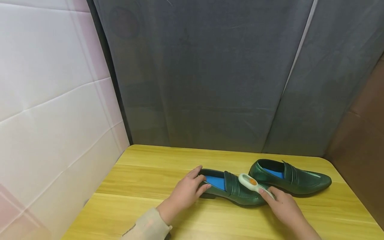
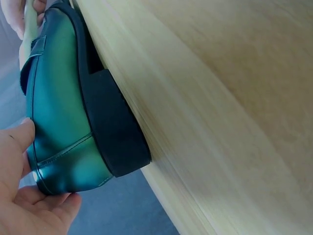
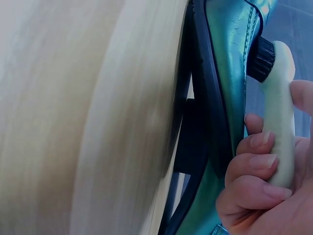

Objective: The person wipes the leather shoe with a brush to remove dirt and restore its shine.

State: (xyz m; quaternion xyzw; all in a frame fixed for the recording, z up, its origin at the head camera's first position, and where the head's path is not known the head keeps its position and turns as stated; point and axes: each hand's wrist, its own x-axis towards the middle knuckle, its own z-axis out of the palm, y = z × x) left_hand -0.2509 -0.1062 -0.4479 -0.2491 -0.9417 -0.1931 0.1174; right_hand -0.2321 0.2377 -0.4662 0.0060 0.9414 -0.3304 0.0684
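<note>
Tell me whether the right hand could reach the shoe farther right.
Probably yes: the right hand is close to that shoe with nothing visible between them, though it holds a brush.

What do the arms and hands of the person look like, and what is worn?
The left hand and right hand wear no gloves. The left arm has a beige sleeve; on the right arm no sleeve shows.

1. My left grip [image 1: 186, 187] reaches in from near left, fingers [image 1: 195, 172] bent and spread.
2. My right grip [image 1: 282, 202] reaches from near right, fingers [image 3: 254, 166] curled, thumb [image 3: 303, 96] opposite them.
</note>
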